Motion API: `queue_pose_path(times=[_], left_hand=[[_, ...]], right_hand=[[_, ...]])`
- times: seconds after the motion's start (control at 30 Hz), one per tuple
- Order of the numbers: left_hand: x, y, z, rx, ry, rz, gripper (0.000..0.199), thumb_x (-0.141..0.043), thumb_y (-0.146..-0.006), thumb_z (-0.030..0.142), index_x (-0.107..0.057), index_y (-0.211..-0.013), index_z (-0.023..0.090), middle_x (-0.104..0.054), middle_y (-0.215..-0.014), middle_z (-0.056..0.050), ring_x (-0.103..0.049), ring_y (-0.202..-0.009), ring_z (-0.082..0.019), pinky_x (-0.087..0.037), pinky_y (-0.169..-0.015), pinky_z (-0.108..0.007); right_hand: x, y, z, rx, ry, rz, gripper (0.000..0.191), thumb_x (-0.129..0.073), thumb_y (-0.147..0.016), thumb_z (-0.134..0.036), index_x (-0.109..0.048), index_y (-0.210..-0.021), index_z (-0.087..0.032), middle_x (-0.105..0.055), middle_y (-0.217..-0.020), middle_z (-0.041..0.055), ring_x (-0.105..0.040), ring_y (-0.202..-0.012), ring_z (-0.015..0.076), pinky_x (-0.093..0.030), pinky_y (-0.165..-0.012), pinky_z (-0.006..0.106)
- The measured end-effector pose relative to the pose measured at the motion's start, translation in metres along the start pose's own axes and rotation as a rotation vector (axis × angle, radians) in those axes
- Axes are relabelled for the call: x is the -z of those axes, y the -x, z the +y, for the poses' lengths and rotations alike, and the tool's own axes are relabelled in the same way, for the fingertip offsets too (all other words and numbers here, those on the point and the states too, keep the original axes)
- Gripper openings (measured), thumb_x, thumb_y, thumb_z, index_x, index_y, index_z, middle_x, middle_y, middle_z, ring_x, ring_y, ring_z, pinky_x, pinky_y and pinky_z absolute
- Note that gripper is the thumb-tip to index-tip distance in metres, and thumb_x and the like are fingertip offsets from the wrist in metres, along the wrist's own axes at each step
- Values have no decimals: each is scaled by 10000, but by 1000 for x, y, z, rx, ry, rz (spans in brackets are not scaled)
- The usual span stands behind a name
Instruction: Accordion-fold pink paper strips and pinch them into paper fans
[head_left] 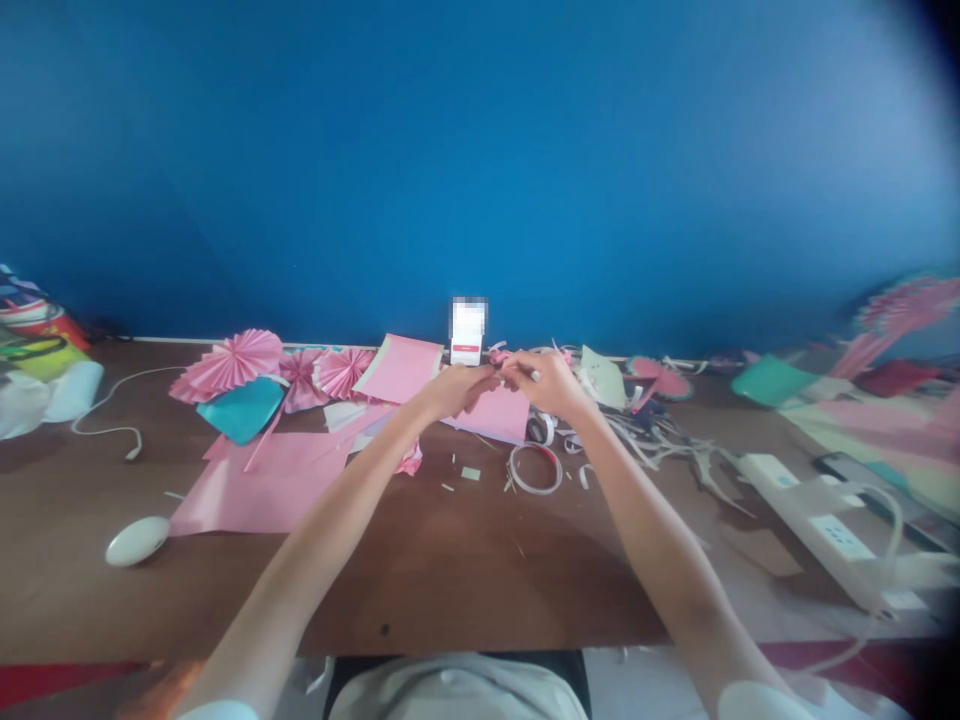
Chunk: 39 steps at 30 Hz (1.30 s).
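Note:
Both arms reach forward to the back of the table, where the hands come close together. My left hand [463,389] has its fingers closed and pointing right. My right hand [549,382] pinches with thumb and fingertips against the left fingertips. Whatever lies between them is too small to make out. Just behind the fingers is a small pink paper piece [499,355]. A phone with a lit screen [466,335] leans on the wall by the left hand. Under the hands lies a pink paper sheet [499,412], partly covered by them.
Pink paper fans [251,358], a teal paper piece [241,408] and a large pink sheet [274,485] lie at left, near a white mouse [137,541]. At right are a tape roll [535,469], paper strips, pliers [712,470] and a power strip [814,530]. A blue wall [480,150] stands behind.

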<state>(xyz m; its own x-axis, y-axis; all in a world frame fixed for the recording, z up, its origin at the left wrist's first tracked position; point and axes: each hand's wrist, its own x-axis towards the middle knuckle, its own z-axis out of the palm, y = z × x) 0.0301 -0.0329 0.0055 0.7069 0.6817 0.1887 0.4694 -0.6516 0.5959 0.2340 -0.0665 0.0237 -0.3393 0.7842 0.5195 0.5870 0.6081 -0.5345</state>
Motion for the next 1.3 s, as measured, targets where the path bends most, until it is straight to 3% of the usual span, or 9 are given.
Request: queue_pose_path(times=[0.33,0.5,0.57,0.67,0.77,0.83,0.93,1.13,1.3], left_hand=[[0,-1,-2,-35,33,-47,389,-317,-995,439,-598,-1087,188,-604,-584,16,-484,-378,-85,-381,-448,-202],[10,-2,-10,23,-5,-128,473,-341,-956,564,-590,-1082,182,-702,-785,-57,-653,-639,-159,-459,-629,-251],[20,0,-23,90,-81,-88,526,-305,-946,604,-581,-1130,195,-712,-969,-92,-674,-826,-217,-475,-731,-298],[36,9,-53,221,-210,7,582,-335,-923,614,-487,-1312,209,-581,-1327,-127,-572,-1168,-286,-445,-925,-364],[49,21,-82,475,-439,-143,895,-642,-749,548,-301,-1470,141,-276,-1558,-196,-263,-1425,-376,-310,-1094,-446],[52,26,-94,516,-449,-216,976,-757,-628,487,-359,-1444,128,-305,-1544,-207,-263,-1417,-410,-308,-1098,-466],[47,24,-100,513,-471,-263,916,-739,-648,472,-379,-1439,186,-302,-1555,-172,-266,-1427,-382,-305,-1109,-476],[28,14,-106,580,-547,-371,1018,-779,-616,319,-275,-1497,243,-130,-1611,-157,-108,-1475,-390,-240,-1132,-545],[38,21,-115,498,-439,-314,668,-655,-744,350,-466,-1377,247,-402,-1511,-131,-452,-1325,-314,-416,-1008,-383]], right_hand=[[-3,1,2,-16,-12,-95,143,-537,-878,-234,-674,-848,-204,-713,-713,5,-611,-598,134,-419,-562,245],[5,1,1,-20,95,-47,165,-524,-898,-257,-671,-843,-205,-708,-696,2,-618,-614,134,-417,-613,241],[8,2,2,-74,128,16,182,-518,-905,-285,-675,-859,-206,-714,-699,3,-610,-582,131,-409,-593,239],[9,1,10,-184,134,118,213,-497,-914,-320,-672,-868,-209,-713,-683,2,-580,-508,122,-392,-537,238],[2,0,23,-263,74,134,214,-516,-902,-355,-662,-867,-202,-710,-669,12,-604,-512,132,-419,-532,236],[-6,-1,33,-318,-47,120,189,-524,-890,-338,-640,-879,-189,-715,-683,28,-645,-555,146,-453,-543,232],[-19,-1,45,-399,-158,36,177,-545,-872,-336,-613,-869,-173,-709,-682,49,-663,-567,155,-489,-559,237],[-33,5,61,-515,-3,-182,289,-477,-883,-329,-560,-652,-176,-611,-504,11,-560,-446,125,-435,-534,232],[-40,6,70,-564,124,-229,369,-518,-854,-386,-571,-558,-173,-579,-485,23,-559,-514,160,-394,-571,260]])
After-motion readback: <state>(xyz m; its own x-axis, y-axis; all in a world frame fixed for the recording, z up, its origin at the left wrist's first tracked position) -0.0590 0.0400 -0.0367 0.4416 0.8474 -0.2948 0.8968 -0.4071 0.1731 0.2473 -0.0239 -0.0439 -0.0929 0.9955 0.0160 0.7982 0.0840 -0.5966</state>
